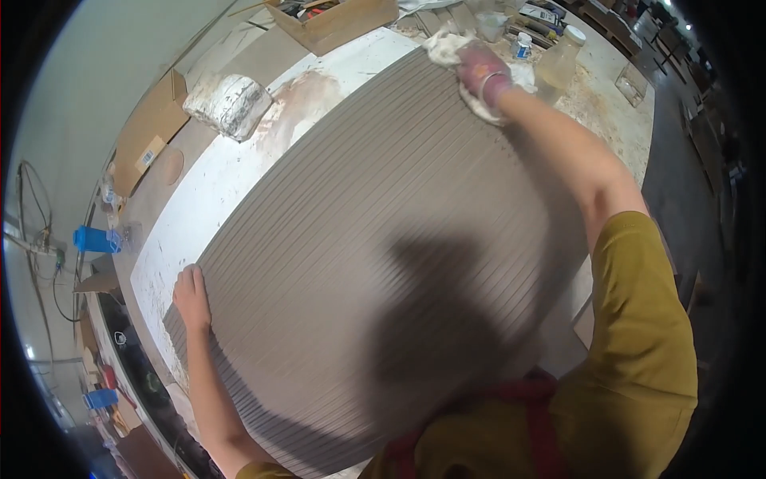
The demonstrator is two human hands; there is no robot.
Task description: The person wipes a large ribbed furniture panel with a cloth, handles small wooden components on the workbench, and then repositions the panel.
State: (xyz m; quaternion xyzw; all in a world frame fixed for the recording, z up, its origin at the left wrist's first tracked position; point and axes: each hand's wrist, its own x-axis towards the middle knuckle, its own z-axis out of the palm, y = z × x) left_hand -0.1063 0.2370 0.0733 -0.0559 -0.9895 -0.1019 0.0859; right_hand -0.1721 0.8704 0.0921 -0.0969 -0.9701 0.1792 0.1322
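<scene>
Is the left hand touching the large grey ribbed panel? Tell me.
Touching. The head view shows the left hand lying flat on the grey ribbed panel's left edge.

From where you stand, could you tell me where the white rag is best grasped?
Take the rag by its loose bunched end at the panel's far edge, coming from the far side; the right hand covers the rest.

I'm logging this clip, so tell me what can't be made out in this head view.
- Head view: right hand fingers, buried in the white cloth.
- Near edge of the grooved grey panel, hidden by the person's own body and shadow.
- Bottles at the far end: too small to tell contents.
- Left-rim clutter: distorted by the fisheye.
</scene>
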